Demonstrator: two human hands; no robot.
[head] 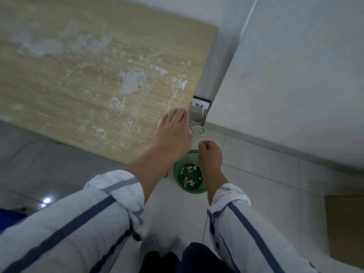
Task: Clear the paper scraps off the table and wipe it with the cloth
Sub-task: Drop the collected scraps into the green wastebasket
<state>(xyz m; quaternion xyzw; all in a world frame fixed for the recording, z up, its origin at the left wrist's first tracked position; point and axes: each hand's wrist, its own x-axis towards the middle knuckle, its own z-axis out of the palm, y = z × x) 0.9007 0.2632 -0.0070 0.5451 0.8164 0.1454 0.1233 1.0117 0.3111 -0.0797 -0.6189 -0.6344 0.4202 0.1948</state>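
Note:
The light wooden table point(78, 85) carries whitish patches and small white paper scraps point(183, 83), most of them near its right edge. My left hand point(173, 133) lies flat, fingers straight, on the table's near right corner, right at the edge. Just off that corner, my right hand point(209, 154) hovers above a green mesh basket point(195, 191) on the floor, its fingers curled into a loose fist; whether anything is inside it is hidden. Several paper scraps point(190, 175) lie in the basket's bottom. No cloth is in view.
A white power strip point(200, 104) with a looping white cable point(199, 131) sits on the floor between the table and the grey wall point(295, 75). A brown cardboard piece point(344, 229) lies at the right. Tiled floor surrounds the basket.

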